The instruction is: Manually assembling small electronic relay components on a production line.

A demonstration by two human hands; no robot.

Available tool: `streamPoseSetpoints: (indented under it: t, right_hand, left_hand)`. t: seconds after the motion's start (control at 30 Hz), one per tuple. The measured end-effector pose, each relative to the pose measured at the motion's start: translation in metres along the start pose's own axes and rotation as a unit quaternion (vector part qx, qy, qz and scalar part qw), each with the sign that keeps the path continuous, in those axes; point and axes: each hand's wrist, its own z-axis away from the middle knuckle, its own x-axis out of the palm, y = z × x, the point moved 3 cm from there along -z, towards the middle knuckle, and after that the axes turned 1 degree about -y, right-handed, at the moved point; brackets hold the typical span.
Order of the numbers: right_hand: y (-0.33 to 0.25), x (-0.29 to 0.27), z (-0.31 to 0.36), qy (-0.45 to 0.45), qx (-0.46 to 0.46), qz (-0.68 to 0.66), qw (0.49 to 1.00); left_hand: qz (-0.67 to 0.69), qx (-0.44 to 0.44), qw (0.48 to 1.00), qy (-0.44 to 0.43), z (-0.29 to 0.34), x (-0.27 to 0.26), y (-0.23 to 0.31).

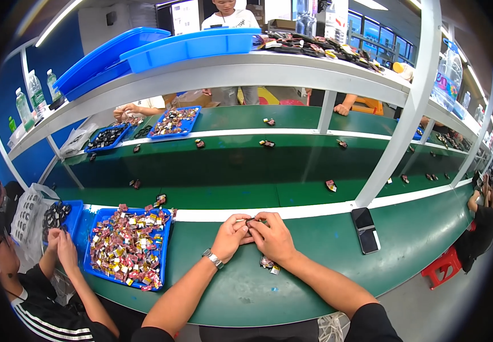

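Observation:
Over the green bench [309, 285], my left hand [230, 235] and my right hand [273, 239] meet with fingers pinched together. Between the fingertips is a small black part [250, 223], mostly hidden, and its exact kind cannot be made out. A watch with a metal band [213, 259] is on my left wrist. Just below my right hand lies a small part with pink, white and yellow bits [269, 264], partly covered by the hand. To my left, a blue tray [167, 246] is heaped with similar small pink, yellow and white electronic parts.
A folded dark phone [365, 230] lies right of my hands. Beyond a white rail, small assemblies such as this one [330, 185] dot the green belt [246, 194]. A slanted metal post [397, 119] rises ahead. A co-worker's hands [64, 248] work at the left.

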Motion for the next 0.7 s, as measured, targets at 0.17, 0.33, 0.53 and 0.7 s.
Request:
streamPoseSetpoints:
  t: [0.17,0.33,0.53,0.7]
  right_hand:
    - [0.016,0.02,-0.011,-0.06,0.034,-0.044,0.997]
    - [0.121,0.027,-0.064,0.013,0.142,0.041,0.989]
    - [0.132,-0.002,-0.047,-0.051,0.125,0.212,0.968]
    - [0.047,-0.046,-0.001,-0.317,0.259,-0.081,0.909]
  left_hand:
    - [0.076,0.021,0.996,0.031,-0.006,-0.008,-0.004]
    - [0.102,0.035,0.994,0.008,-0.005,-0.007,0.002]
    - [0.083,0.03,0.996,-0.008,-0.007,-0.01,0.0]
    - [0.008,0.028,0.999,-0.029,-0.005,-0.007,-0.001]
